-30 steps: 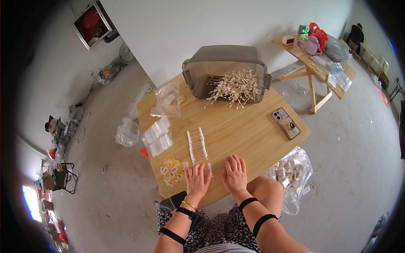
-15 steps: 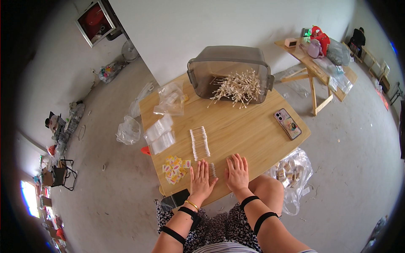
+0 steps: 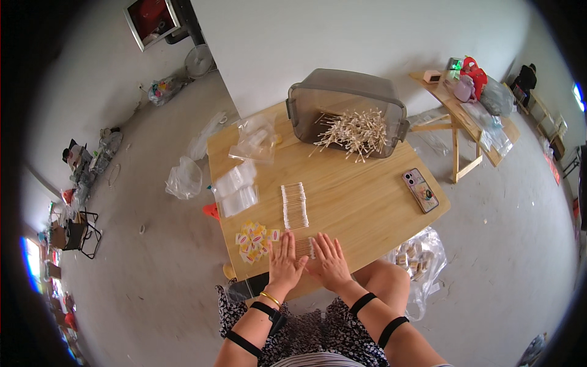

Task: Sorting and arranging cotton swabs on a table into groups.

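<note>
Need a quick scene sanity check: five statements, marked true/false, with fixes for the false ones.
1. The short row of cotton swabs lies between the left hand and the right hand. True.
2. The phone lies to the left of the yellow-and-white slips. False: it lies far to their right, near the table's right edge.
3. The grey bin is tipped on its side, with a heap of swabs at its mouth. True.
4. The gold bangle is on the right wrist. False: it is on the left.
5. The slips lie left of the left hand. True.
</note>
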{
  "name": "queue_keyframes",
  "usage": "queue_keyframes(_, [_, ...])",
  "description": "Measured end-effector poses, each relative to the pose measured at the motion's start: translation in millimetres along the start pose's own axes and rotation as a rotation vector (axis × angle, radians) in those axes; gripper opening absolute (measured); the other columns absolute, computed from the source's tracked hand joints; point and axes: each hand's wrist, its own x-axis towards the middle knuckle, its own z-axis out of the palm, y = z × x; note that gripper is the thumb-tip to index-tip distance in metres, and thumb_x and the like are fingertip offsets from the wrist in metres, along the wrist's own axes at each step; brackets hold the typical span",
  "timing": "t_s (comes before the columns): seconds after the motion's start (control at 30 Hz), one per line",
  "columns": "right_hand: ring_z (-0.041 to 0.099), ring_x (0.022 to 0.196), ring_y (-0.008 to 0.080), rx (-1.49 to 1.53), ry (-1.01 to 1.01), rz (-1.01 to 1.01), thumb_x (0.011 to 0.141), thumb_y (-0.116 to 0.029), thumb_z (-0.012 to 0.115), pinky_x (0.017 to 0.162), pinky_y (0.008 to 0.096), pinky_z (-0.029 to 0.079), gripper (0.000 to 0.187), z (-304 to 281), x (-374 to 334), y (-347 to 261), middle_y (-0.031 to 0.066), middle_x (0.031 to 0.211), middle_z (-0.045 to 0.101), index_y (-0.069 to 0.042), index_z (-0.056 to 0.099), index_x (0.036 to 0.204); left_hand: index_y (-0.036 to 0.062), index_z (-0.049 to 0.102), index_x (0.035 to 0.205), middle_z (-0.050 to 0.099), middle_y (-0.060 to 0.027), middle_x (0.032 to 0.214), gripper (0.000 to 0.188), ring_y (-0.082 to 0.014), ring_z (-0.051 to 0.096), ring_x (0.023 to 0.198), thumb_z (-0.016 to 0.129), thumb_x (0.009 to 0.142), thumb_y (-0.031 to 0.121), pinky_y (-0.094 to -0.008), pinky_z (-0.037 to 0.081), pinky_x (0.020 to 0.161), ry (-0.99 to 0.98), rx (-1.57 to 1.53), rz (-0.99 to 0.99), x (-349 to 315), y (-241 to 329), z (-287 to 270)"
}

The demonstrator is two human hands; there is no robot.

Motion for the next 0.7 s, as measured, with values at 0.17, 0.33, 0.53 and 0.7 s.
queue_keyframes(0.17, [0.015,0.152,0.0339,-0.071,-0.041,0.020,0.087,-0.057,0.061,0.124,0.0486,0.010,0.097,5.5,12.8,-5.2,0.0216,0.161,0.021,-0.001,0.021,0.156,-0.0057,0.017,0.155,0.014,-0.0189,0.165,0.087,-0.0294,0.006,0.154,0.026,0.101,0.062,-0.0533,-0.002,0.123,0.020,0.048,-0.084,-12.1,-18.8,3.9])
queue_keyframes(0.33, [0.017,0.152,0.0344,-0.054,-0.019,0.000,0.084,-0.056,0.064,0.124,0.0490,0.012,0.097,9.7,19.1,-6.4,0.0213,0.161,0.022,-0.002,0.024,0.155,-0.0065,0.017,0.155,0.015,-0.0205,0.164,0.085,-0.0313,0.009,0.154,0.031,0.101,0.058,-0.0548,-0.002,0.122,0.045,0.050,-0.090,-15.4,-14.4,14.1])
queue_keyframes(0.53, [0.021,0.150,0.0348,-0.133,-0.066,-0.015,0.084,-0.050,0.067,0.123,0.0516,0.014,0.084,6.5,25.4,-3.1,0.0214,0.158,0.028,-0.011,0.037,0.152,-0.0075,0.020,0.154,0.015,-0.0214,0.164,0.084,-0.0336,0.010,0.153,0.030,0.102,0.058,-0.0565,0.000,0.122,0.076,0.016,-0.057,-21.7,-13.7,20.3])
queue_keyframes(0.7, [0.025,0.148,0.0345,-0.076,-0.046,-0.003,0.086,-0.048,0.066,0.122,0.0516,0.016,0.076,7.1,38.6,-1.7,0.0177,0.157,0.031,-0.015,0.041,0.150,-0.0010,0.025,0.154,0.018,-0.0188,0.163,0.081,-0.0334,0.012,0.153,0.030,0.101,0.060,-0.0569,0.003,0.122,0.084,0.048,-0.065,-22.5,-9.6,13.0])
